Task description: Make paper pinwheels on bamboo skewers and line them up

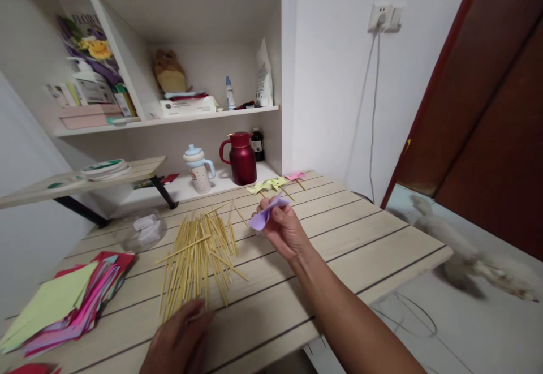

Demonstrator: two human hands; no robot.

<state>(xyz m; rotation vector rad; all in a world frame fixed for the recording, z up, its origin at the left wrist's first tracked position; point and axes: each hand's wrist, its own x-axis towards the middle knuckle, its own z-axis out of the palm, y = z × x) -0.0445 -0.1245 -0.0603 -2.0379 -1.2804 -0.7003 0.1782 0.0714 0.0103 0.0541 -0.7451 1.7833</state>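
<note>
My right hand (285, 230) is raised over the middle of the table, its fingers pinching a folded piece of purple paper (263, 215). Just behind it lie yellow paper pinwheels (267, 185) and a pink one (295, 176), with thin sticks showing under them. At the near edge, my left hand (178, 337) is low over the table beside the near end of a loose heap of thin yellow sticks (195, 261). That hand is blurred, and its fingertips are hard to make out. A stack of coloured paper sheets (63, 303) lies on the left.
A clear plastic container (146, 232) with white pieces stands behind the paper stack. At the back are a patterned cup (199, 173) and a red thermos jug (241, 162). A small raised shelf (139, 167) is at left. A fluffy animal (462, 249) is on the floor at right.
</note>
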